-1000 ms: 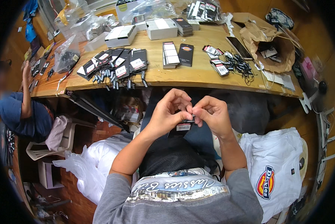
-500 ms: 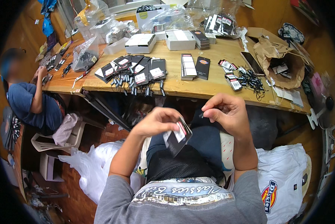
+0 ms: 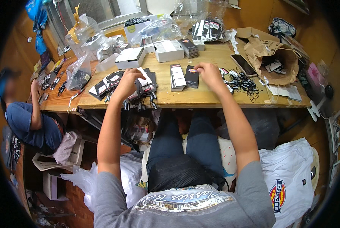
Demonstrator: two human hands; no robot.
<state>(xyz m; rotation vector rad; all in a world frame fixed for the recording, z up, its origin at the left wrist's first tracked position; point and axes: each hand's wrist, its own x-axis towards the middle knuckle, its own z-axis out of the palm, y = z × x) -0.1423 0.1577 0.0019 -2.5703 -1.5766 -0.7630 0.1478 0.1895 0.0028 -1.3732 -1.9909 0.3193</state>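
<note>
My left hand (image 3: 127, 84) is over a pile of black hang tags (image 3: 149, 88) with white labels and small black string loops along the near edge. Its fingers are bent and look loosely apart, and the fingertips are beside a white-labelled tag (image 3: 142, 73) on top of the pile. To the right, my right hand (image 3: 211, 77) has its fingertips closed at the upper right edge of a black hang tag (image 3: 192, 79) lying flat on the wooden table. Just left of that tag lies a neat stack of white-labelled tags (image 3: 177, 77).
Tangled black strings (image 3: 240, 84) and a phone (image 3: 243, 64) lie right of my right hand. An open brown paper bag (image 3: 260, 53) stands beyond. White boxes of cards (image 3: 169, 51) and plastic bags line the back. Another person (image 3: 29, 110) works at the far left.
Both hands have risen from my lap to the table. The hang tag from my left hand is now over or on the pile, while my right hand has reached the black tag.
</note>
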